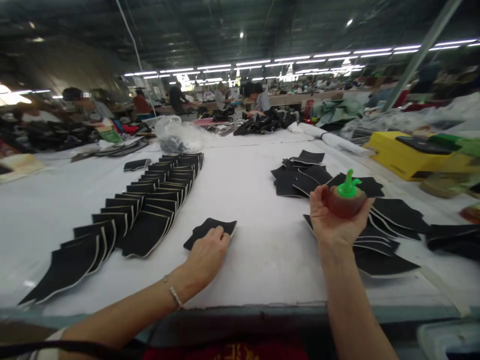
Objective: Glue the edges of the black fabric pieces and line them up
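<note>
My left hand [210, 250] is closed on the near edge of a black fabric panel [204, 230] with a pale edge, on the white table in front of me. In my right hand [335, 227] is a squeeze bottle [345, 202] of reddish-brown liquid with a green nozzle cap, held upright, fingers wrapped round it. Under and behind that hand lies a loose heap of black panels [397, 215]. To the left, similar panels [150, 227] overlap in two long fanned rows. One small panel piece [137, 165] lies apart beyond them.
A yellow box [397, 155] with a dark object on top stands at the right. Clear plastic bags [176, 132] and a dark pile [266, 121] lie at the table's far end. Several people work in the background. A slanted pole [423, 55] rises at the right.
</note>
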### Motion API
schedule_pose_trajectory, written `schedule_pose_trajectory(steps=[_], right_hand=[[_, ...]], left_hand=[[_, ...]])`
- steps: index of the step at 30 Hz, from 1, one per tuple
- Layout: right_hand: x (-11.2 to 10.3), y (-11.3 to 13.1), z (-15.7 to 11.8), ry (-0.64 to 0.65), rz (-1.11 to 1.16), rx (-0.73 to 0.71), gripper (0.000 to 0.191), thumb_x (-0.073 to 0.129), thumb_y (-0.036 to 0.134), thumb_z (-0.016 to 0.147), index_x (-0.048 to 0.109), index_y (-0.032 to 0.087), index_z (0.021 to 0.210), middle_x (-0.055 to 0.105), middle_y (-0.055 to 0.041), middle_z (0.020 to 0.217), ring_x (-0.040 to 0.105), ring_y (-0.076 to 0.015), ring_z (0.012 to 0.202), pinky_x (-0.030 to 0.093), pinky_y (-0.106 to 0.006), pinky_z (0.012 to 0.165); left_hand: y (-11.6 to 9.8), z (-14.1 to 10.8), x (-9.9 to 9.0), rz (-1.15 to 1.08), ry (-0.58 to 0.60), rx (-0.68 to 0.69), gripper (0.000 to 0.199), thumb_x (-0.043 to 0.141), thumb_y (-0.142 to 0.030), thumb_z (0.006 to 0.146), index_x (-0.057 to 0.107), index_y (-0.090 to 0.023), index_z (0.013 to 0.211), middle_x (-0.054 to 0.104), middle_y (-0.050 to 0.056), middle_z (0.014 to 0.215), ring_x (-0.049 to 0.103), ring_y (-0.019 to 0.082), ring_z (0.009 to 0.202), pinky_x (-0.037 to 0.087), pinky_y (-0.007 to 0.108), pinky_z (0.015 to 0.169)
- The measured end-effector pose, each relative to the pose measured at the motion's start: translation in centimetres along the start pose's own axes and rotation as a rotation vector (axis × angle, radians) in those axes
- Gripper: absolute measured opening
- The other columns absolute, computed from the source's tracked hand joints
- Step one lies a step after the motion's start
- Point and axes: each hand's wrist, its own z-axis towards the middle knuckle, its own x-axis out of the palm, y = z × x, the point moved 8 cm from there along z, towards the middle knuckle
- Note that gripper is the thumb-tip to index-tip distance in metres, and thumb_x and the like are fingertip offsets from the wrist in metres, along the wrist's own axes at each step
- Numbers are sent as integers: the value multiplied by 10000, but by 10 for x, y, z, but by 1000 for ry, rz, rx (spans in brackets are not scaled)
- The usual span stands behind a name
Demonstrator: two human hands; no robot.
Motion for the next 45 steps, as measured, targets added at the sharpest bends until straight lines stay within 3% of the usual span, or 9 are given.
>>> schedule_pose_trajectory(steps=[2,5,9,17,25,31,38,45], right_hand=[[-2,-8,-1,-35,-56,36,607,580,702,776,647,129,963,692,-98,842,720,-250,810,641,-399,693],[-1,-19,-3,-22,-163,82,578,592,687,782,651,134,941,701,-91,814,724,-246,758,645,-388,655],[6,-37,-12,86,-282,104,450,696,568,770,658,161,958,727,-59,833,733,-244,736,649,-395,654],[16,-75,-37,247,-453,203,338,822,371,697,658,200,939,743,-31,866,737,-256,739,653,-387,569],[13,-74,-50,219,-573,198,381,810,375,699,664,156,974,737,-60,870,731,-250,746,649,-376,588],[13,-68,-65,215,-692,131,393,836,387,660,666,159,932,702,-36,818,696,-215,698,631,-355,559],[24,-60,-78,308,-913,-133,446,863,343,652,664,198,1024,659,3,885,615,-136,777,546,-220,681],[51,-68,-94,525,-1200,-309,481,871,340,650,682,227,1078,633,-21,1003,581,-189,873,491,-308,852]], left_hand=[[-7,-14,24,-101,1,25,287,426,-184,945,624,-146,1148,584,128,1112,557,250,1024,513,334,811],[5,-23,36,-219,-61,-61,360,457,-301,957,582,-129,1248,543,155,1205,529,268,1085,497,372,903],[22,-16,34,-241,9,-133,365,507,-278,906,587,-105,1218,524,179,1212,529,298,1112,474,397,935],[21,-1,25,-241,129,-140,247,510,-226,843,606,-107,1036,534,190,1120,572,309,1020,499,404,857],[18,5,26,-228,143,-101,311,538,-199,815,611,-75,1090,524,213,1140,565,327,1055,514,393,839],[11,17,21,-182,138,-77,337,560,-152,769,644,-13,1065,559,251,1096,610,343,998,518,391,793],[18,28,20,-208,167,12,273,481,-179,837,683,-79,990,617,226,1040,656,349,883,504,428,756],[28,35,26,-300,113,-1,390,367,-290,948,647,-121,1162,642,206,1042,659,328,875,478,415,768]])
